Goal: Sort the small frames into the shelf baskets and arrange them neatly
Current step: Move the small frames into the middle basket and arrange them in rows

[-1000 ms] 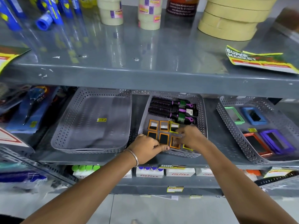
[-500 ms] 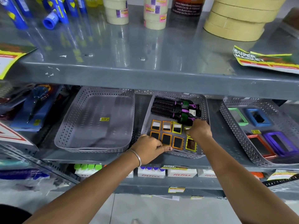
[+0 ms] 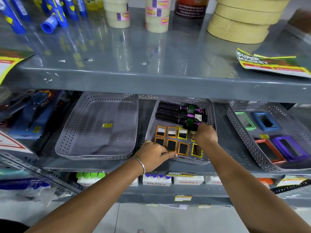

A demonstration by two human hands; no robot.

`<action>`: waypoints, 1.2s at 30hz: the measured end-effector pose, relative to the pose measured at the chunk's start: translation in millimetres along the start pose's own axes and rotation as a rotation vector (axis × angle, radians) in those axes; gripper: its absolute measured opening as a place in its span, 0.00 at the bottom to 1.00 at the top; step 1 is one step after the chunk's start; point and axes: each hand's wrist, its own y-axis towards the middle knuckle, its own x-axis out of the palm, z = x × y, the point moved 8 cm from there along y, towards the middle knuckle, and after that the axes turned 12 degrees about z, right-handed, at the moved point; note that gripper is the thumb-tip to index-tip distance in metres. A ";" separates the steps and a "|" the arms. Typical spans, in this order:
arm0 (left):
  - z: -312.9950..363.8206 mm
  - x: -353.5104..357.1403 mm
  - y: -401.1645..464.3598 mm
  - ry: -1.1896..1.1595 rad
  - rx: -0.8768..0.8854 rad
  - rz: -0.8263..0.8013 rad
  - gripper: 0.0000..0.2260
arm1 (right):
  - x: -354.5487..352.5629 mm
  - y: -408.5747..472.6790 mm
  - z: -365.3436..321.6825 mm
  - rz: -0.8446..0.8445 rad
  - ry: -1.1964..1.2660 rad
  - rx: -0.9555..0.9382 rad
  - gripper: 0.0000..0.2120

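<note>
1. I am squaring up the small frames (image 3: 171, 145) in the middle basket (image 3: 211, 108), near its front.
2. My left hand (image 3: 155, 155) curls its grip over the basket's near rim.
3. My right hand (image 3: 204, 136) pinches a yellow frame (image 3: 193, 132) at the row's right end; next it needs setting flush.

Small orange and yellow frames (image 3: 171, 145) lying flat in two rows, front of middle grey basket (image 3: 211, 111)

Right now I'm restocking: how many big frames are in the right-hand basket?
4: green back left, blue back right, orange front left, purple front right. The purple frame may be a stack.
</note>
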 end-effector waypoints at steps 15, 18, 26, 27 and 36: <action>-0.8 -0.8 0.6 -0.014 0.011 0.010 0.29 | 32.4 -4.8 -43.9 -0.153 0.026 -0.418 0.20; -0.6 -1.3 0.6 -0.010 0.020 0.027 0.30 | 31.7 -3.0 -42.6 -0.153 0.068 -0.422 0.20; 1.7 -4.4 0.4 0.012 0.013 0.040 0.31 | 24.2 -8.4 -46.1 -0.076 0.199 -0.464 0.19; 1.2 -4.3 0.7 0.006 0.004 0.035 0.31 | 23.1 -9.5 -50.8 -0.075 0.211 -0.485 0.20; 1.1 -4.4 -0.9 0.003 -0.005 0.011 0.26 | 27.5 -9.3 -75.6 -0.098 0.100 -0.561 0.15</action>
